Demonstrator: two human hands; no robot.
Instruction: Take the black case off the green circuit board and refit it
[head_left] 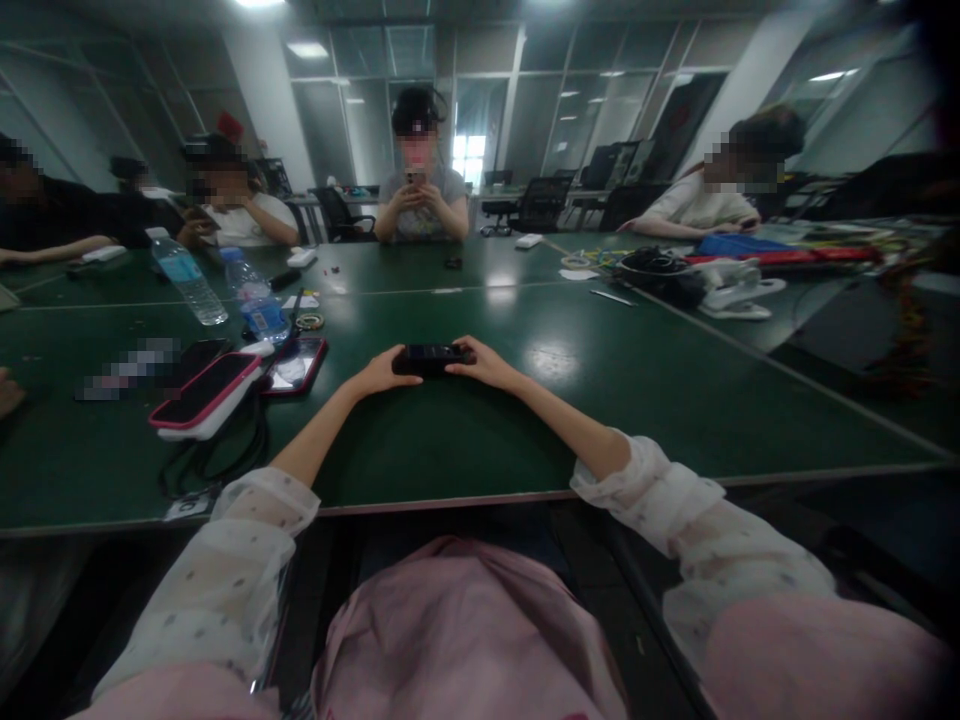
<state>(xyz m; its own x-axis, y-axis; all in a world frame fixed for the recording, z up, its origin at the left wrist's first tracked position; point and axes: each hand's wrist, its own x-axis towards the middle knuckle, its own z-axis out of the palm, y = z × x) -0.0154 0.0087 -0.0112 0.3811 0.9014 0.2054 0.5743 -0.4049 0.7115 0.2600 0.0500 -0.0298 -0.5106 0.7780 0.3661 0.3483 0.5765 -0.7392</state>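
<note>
A small black device (429, 360) with a dark screen lies level just above or on the green table, in the middle of the view. My left hand (382, 372) grips its left end, thumb along the near side. Around its right end are the fingers of my right hand (482, 362), the thumb also on the near edge. Both forearms stretch forward over the table edge, in sheer white sleeves.
On the green table (450, 450), a pink-edged phone (206, 390), another phone (298, 366), black cords and two water bottles (187, 278) (256, 298) stand or lie at left. Cables and a black bag (660, 280) lie at right. Several people sit around.
</note>
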